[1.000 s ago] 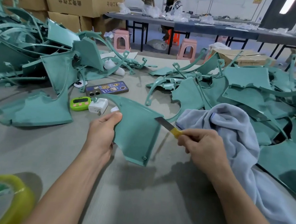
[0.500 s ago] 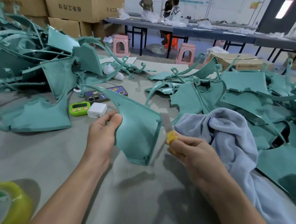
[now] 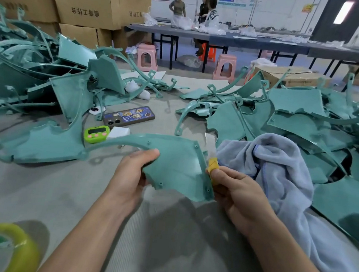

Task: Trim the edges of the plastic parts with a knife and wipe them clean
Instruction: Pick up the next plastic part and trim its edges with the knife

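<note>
Mid-frame, the left hand (image 3: 134,175) grips the green part (image 3: 178,164); the right hand (image 3: 234,189) pinches the knife (image 3: 212,161) (blade blurred, seemingly) against its right edge. Trimming; next needs a steady scrape.

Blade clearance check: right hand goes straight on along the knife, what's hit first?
From the right hand, likely the heap of teal parts just beyond the knife tip, past the corner of the held part; depth unclear.

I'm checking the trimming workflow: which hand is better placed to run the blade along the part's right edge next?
Right. The right hand grips the knife, blade beside the right edge of the part. The left hand holds the part by its other side.
</note>
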The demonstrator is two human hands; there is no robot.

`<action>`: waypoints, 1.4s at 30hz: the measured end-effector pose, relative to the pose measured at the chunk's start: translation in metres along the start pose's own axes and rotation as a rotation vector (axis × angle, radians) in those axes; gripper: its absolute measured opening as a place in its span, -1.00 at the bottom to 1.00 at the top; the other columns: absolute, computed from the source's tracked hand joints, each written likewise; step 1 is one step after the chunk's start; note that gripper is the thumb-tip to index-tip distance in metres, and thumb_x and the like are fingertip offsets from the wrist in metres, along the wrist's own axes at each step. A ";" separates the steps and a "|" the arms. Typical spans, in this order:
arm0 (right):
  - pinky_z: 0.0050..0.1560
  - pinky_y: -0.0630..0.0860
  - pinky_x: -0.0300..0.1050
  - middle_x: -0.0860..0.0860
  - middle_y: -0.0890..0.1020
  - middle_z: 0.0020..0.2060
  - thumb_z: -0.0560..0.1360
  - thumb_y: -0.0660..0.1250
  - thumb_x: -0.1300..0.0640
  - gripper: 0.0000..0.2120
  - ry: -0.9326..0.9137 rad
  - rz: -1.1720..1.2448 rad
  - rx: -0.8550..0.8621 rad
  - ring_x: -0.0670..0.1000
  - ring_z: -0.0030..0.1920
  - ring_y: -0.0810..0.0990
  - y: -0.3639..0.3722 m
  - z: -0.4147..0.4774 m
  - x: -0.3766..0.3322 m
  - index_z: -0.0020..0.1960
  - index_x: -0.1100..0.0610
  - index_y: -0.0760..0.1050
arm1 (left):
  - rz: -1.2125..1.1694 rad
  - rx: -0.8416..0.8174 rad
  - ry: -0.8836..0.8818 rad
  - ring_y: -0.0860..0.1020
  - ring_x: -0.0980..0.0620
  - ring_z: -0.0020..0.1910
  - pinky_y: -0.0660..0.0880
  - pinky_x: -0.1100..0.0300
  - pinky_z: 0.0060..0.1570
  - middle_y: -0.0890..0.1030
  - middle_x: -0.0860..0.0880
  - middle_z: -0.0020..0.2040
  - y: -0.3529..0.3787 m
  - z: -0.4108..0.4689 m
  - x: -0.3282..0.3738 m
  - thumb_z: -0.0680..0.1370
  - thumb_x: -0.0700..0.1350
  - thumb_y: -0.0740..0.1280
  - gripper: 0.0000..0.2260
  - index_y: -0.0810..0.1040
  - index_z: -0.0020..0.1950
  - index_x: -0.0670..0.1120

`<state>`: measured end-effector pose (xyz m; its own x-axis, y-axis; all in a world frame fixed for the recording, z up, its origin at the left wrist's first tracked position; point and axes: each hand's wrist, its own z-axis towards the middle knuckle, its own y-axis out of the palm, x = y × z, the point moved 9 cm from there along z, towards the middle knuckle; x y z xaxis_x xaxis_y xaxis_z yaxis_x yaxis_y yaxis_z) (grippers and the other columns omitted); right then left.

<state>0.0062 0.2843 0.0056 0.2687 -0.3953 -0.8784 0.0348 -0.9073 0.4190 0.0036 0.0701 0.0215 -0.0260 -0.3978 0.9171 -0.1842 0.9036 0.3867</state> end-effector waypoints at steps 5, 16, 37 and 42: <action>-0.16 0.64 -0.18 0.10 0.75 -0.17 0.37 0.44 0.19 -0.88 -0.022 -0.004 0.001 -0.04 -0.21 0.72 0.001 -0.001 -0.004 -0.21 0.16 0.76 | -0.014 -0.001 -0.025 0.72 -0.04 -0.11 0.64 0.16 -0.24 0.74 -0.15 -0.02 0.004 -0.002 -0.005 0.46 -0.19 0.44 -0.84 0.70 0.01 -0.17; -0.42 0.35 -0.34 -0.01 0.64 -0.45 0.52 0.39 0.31 -0.74 -0.237 -0.660 -0.158 -0.12 -0.48 0.42 0.031 -0.015 -0.014 -0.30 0.11 0.69 | -0.270 0.403 0.122 0.63 0.12 -0.42 0.41 0.36 -0.56 0.69 0.01 -0.28 -0.034 -0.006 0.014 0.55 -0.26 0.41 -0.94 0.62 -0.09 -0.11; -0.29 0.55 -0.02 0.02 0.68 -0.36 0.54 0.46 0.09 -0.82 -0.415 -0.888 0.141 -0.02 -0.41 0.53 0.003 -0.004 -0.025 -0.23 -0.02 0.71 | -0.280 0.387 0.046 0.57 0.14 -0.48 0.27 0.37 -0.65 0.67 0.01 -0.29 -0.034 -0.001 0.006 0.56 -0.23 0.40 -0.94 0.59 -0.09 -0.10; -0.37 0.43 -0.30 0.02 0.71 -0.34 0.55 0.42 0.25 -0.76 -0.412 -0.624 0.214 -0.11 -0.42 0.50 -0.014 -0.004 -0.038 -0.28 0.09 0.70 | -0.256 0.389 0.071 0.59 0.13 -0.43 0.26 0.37 -0.64 0.68 0.02 -0.26 -0.036 0.001 0.007 0.55 -0.21 0.42 -0.94 0.61 -0.09 -0.06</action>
<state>-0.0007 0.3126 0.0340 -0.1205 0.2139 -0.9694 -0.1355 -0.9709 -0.1974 0.0090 0.0343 0.0135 0.1334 -0.5756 0.8067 -0.5308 0.6459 0.5487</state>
